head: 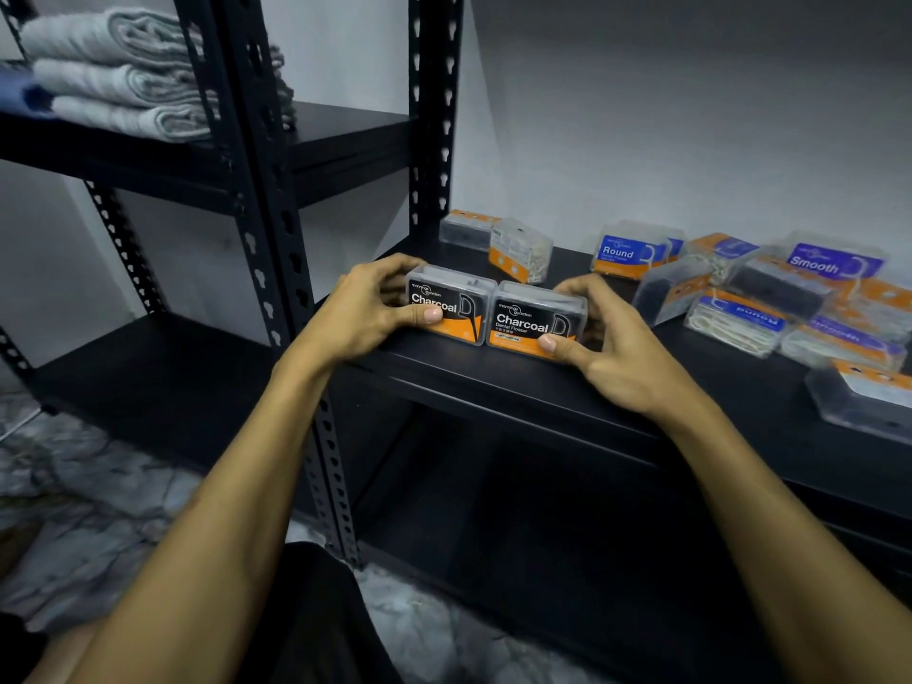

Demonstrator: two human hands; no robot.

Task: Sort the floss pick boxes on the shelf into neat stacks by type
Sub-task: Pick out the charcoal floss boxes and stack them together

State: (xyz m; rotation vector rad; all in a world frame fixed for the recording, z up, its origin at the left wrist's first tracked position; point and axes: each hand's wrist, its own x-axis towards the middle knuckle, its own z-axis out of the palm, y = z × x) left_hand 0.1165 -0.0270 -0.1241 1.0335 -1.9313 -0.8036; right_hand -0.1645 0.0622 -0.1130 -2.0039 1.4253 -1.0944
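**Two Charcoal boxes lined up at the shelf's front edge**

The left hand (367,308) has its grip closed round the left Charcoal box (446,306), thumb on the label face, fingers curled over the back. The right hand (612,345) holds the right Charcoal box (535,320) the same way. The two boxes stand upright and touch side by side, at the front of the black shelf (493,375).

I'd judge the charcoal type is being gathered first, with these two being squared against each other. Behind them lie a dark box (466,229) and a tilted box of white picks (520,249). To the right sits a jumbled heap (789,293) of Round, Smooth and dark boxes.

Next, probably, another dark box from that heap must be fetched, which calls for one hand to let go.
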